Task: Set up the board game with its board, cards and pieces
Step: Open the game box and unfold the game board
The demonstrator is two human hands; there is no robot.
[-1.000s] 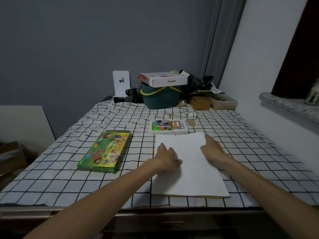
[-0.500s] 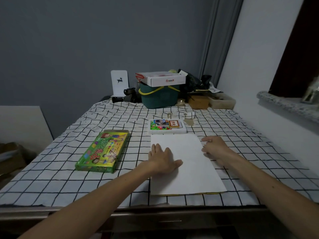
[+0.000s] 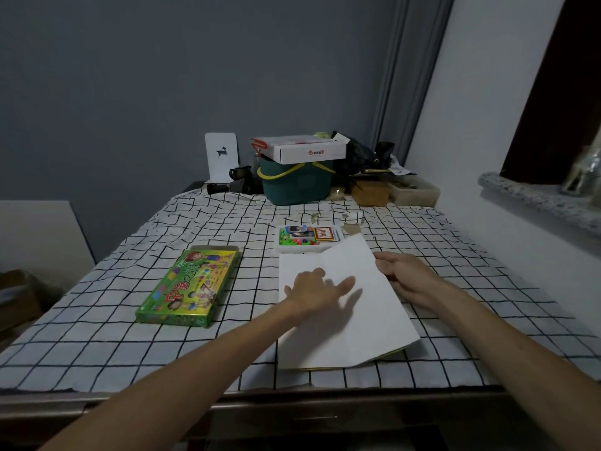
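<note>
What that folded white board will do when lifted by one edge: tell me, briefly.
The board probably hinges rather than flops: the flap raised by the right hand is flat, bending only at a straight crease. It looks thin, so likely light. The left hand lies flat on the other panel, suggesting it could slide on the tablecloth otherwise.

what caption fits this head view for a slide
Left hand presses the folded white board while the right hand holds its right flap raised, green box alongside.

Open cloth (image 3: 253,271) between game box (image 3: 188,284) and folded board (image 3: 341,336); bucket (image 3: 292,187) and clutter (image 3: 370,190) behind
</note>
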